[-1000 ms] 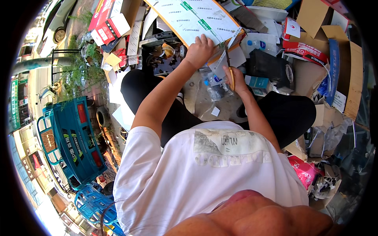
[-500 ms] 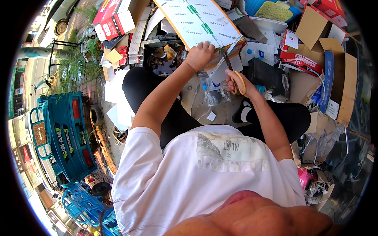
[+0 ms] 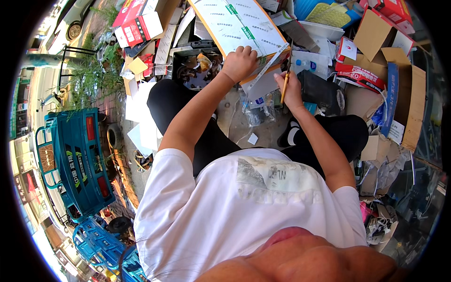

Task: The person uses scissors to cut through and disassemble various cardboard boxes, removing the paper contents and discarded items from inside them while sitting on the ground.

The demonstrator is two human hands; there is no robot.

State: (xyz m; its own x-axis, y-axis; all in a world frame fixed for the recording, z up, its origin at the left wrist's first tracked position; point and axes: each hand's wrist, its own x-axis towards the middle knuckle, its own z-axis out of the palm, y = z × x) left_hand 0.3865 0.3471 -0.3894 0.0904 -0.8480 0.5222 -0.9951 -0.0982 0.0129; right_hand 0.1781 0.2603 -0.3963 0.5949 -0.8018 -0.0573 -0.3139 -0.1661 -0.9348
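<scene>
A white cardboard box [image 3: 256,29] with orange edges and green printed tape lies in front of my knees. My left hand [image 3: 240,63] is closed over its near edge, with the fingers curled; the thumb is hidden. In my right hand [image 3: 293,93] is a pair of scissors with yellow handles [image 3: 285,88], seen edge-on. Their dark blades point away from me, beside the box's near right corner. A pale printed strip [image 3: 269,65] runs slantwise along the box's near side. Below it hangs a white flap [image 3: 263,83].
Crumpled clear plastic [image 3: 256,115] lies on the ground between my feet. A black bin [image 3: 190,70] with scraps stands left of the box. To the right are a black case [image 3: 319,91], a water bottle [image 3: 305,64] and open cartons [image 3: 399,89]. A blue-green vehicle [image 3: 77,164] is at far left.
My right hand has moved slightly up and right, turning the scissors from the box's near edge to point away beside its corner. My left hand still holds the box edge.
</scene>
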